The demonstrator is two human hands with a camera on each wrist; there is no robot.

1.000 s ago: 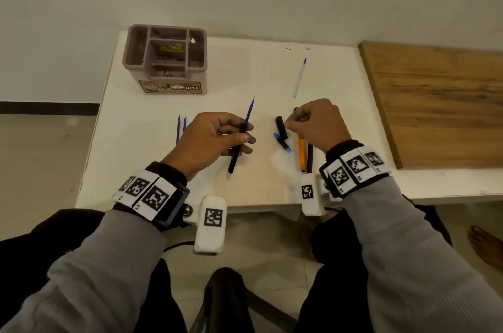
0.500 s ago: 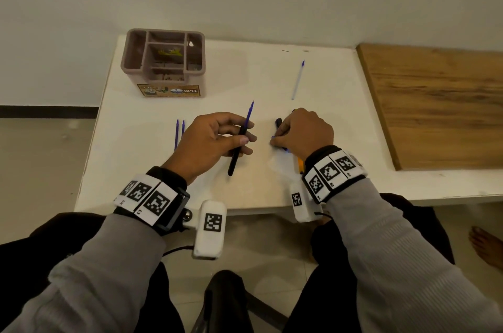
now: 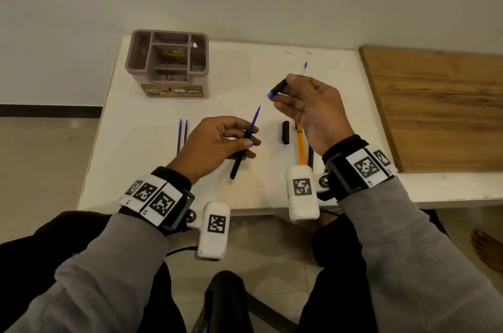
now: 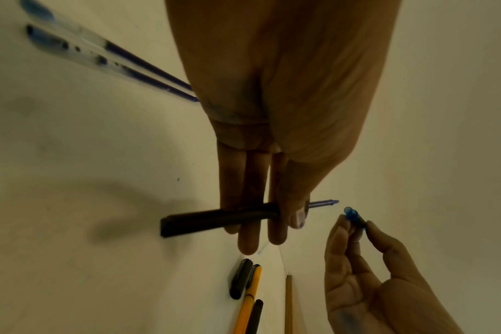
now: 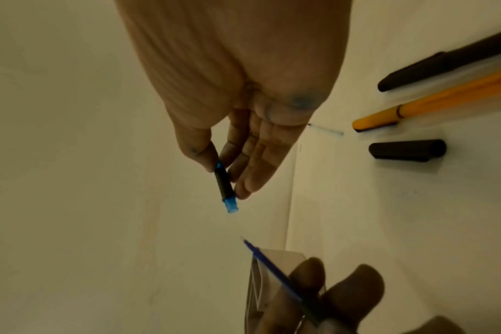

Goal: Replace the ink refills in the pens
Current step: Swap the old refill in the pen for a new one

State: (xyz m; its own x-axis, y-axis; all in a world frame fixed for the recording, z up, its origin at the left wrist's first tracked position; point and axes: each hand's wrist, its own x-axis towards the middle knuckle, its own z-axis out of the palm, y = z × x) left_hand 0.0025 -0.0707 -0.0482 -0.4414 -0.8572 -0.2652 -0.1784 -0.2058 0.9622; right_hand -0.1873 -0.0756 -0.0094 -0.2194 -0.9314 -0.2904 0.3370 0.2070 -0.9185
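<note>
My left hand (image 3: 217,142) grips a black pen barrel (image 3: 239,158) above the white table (image 3: 141,142), and a blue refill (image 3: 255,119) sticks out of the barrel's far end. In the left wrist view the barrel (image 4: 215,220) lies across my fingers under the thumb. My right hand (image 3: 307,106) is raised to the right and pinches a short black pen tip piece with a blue end (image 3: 276,89) between thumb and fingers; the right wrist view shows this piece (image 5: 225,188) with its blue end pointing down toward the refill (image 5: 272,269).
Two blue refills (image 3: 182,134) lie left of my left hand. A black cap (image 3: 285,132), an orange pen (image 3: 300,144) and a dark pen lie under my right wrist. Another refill (image 3: 305,66) lies farther back. A brown organiser (image 3: 168,63) stands back left, a wooden board (image 3: 435,109) at right.
My right hand picked the black and blue tip piece off the table and lifted it up and back. The left hand kept holding the barrel with the refill.
</note>
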